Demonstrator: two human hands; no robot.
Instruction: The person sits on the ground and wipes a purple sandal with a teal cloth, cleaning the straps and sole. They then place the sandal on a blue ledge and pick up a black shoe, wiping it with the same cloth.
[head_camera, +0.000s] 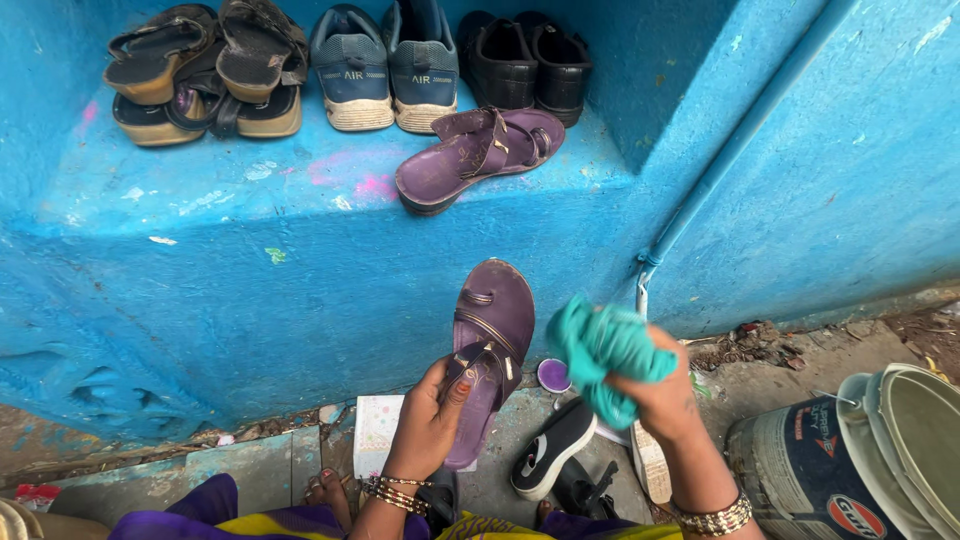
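**Operator:** Closest to my lens are the two hands. My left hand (428, 420) grips a purple sandal (487, 350) from below, thumb laid over its straps and the other fingers wrapped behind the sole where I can't see them. My right hand (665, 395) is balled around a teal cloth (603, 350), fingers pressed together into the fabric, just to the right of the sandal and not quite touching it.

**Observer:** And the setting, taking that sandal as the reference?

**Operator:** Behind it rises a rough blue painted ledge (250, 260), with pink and white flecks on top. Up on the ledge, directly above the sandal, lies its purple mate (478, 155). Further back sit grey sneakers (385, 65), black shoes (525, 60) to their right and stacked brown sandals (205, 70) to their left. Below the sandal is cracked concrete ground (260, 465), carrying a black-and-white shoe (550, 450) and a small round purple tin (553, 375) (partly hidden by the cloth).

**Observer:** What's unclear?

**Operator:** A dark paint bucket (800, 470), low and right of the sandal, is cut off by the frame, as is the pale pail (915, 440) beside it. A white patterned box (378, 430) lies half behind my left wrist.
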